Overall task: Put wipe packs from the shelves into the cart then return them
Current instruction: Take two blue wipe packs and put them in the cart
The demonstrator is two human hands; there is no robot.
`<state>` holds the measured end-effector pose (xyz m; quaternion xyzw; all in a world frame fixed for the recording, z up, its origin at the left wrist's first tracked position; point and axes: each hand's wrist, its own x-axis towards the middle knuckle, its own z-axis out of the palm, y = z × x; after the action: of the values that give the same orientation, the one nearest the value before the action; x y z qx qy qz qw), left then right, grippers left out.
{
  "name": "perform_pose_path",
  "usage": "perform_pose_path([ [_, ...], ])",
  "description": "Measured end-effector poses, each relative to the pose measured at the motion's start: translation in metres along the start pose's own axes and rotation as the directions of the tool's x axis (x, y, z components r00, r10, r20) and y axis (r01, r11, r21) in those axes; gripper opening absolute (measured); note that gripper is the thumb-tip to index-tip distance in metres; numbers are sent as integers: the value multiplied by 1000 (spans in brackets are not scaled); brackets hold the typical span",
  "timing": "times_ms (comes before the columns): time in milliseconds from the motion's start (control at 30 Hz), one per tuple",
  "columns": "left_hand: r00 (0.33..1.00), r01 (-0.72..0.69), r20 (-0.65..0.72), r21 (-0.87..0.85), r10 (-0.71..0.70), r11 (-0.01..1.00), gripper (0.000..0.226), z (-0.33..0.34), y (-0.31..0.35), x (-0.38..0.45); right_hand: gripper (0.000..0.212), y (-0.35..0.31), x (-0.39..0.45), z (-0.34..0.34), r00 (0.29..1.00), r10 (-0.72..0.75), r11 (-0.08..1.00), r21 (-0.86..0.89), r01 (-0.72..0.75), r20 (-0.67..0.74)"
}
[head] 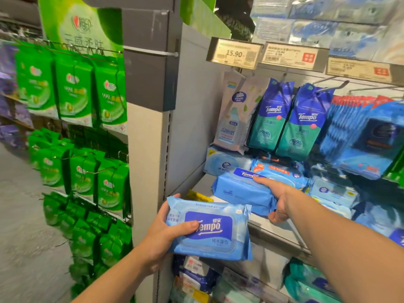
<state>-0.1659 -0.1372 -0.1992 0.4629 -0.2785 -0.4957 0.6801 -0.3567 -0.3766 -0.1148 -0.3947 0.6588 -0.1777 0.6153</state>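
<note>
A: Where are we on the grey metal shelf [282, 231]?

B: No cart in view, so taking or returning, I can't tell. The right hand [278, 199] clasps a blue soft-plastic Tempo wipe pack [241, 192] lying on the shelf.

A: And the other?

B: The left hand [161, 235] grips a light-blue Tempo pack with a hard flip lid [211, 230], held in front of the shelf edge. Next: lift or settle the shelf pack squarely.
</note>
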Motion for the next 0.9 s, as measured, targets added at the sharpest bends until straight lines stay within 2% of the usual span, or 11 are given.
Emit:
perform_pose_path([
  [100,1000,0,-9,-3,0,1000,94,-8,2,-6,50,-1,1,3,999,-22,1000,17,22,33],
  [233,1000,6,-26,3,-6,1000,100,-17,2,-12,58,-5,-2,7,994,-89,995,48,86,57],
  [333,999,7,-34,11,-6,1000,99,-18,1,-14,56,-5,-8,8,983,-138,990,52,133,117],
  [533,1000,20,13,39,-20,999,93,-4,-5,-14,53,2,-21,4,957,-261,959,148,242,128],
  [633,998,26,60,68,-30,997,83,9,-10,-11,39,10,-31,-6,927,-351,918,242,314,130],
  [800,985,8,172,108,-27,994,87,44,-24,-4,11,25,-54,-25,860,-472,858,322,399,192],
  [900,972,-2,235,81,-17,997,88,70,-32,-2,9,42,-69,-40,817,-526,836,317,448,234],
])
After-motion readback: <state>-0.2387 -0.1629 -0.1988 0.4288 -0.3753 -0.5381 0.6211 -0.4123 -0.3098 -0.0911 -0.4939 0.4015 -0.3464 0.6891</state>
